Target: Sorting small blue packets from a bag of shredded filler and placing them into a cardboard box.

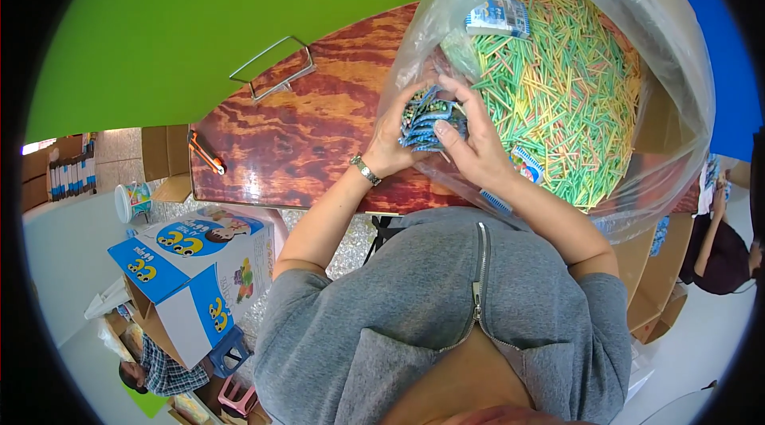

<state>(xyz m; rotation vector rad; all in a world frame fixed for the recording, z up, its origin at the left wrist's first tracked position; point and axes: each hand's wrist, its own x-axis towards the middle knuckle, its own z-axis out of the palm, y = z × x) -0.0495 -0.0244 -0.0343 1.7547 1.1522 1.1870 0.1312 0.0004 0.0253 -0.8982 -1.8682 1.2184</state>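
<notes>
Between my two hands is a bunch of small blue packets (431, 124), standing side by side with their open tops showing thin stick ends. My left hand (390, 137) wraps round the bunch from the left. From the right, my right hand (480, 152) closes on it, its thumb pressed against the packets. Just to the right, a big clear plastic bag (676, 43) gapes wide, full of thin green, yellow and pink sticks (558, 98). A blue-and-white packet (498, 17) lies on the sticks at the back, and another packet (526, 164) lies near my right wrist.
On the reddish wood-patterned table (303, 134) are a bent metal wire frame (275, 70) and an orange box cutter (206, 152). Left of me stands a printed blue-and-white carton (191, 266). Other people sit at the lower left and far right. A blue stool (229, 352) stands beside the carton.
</notes>
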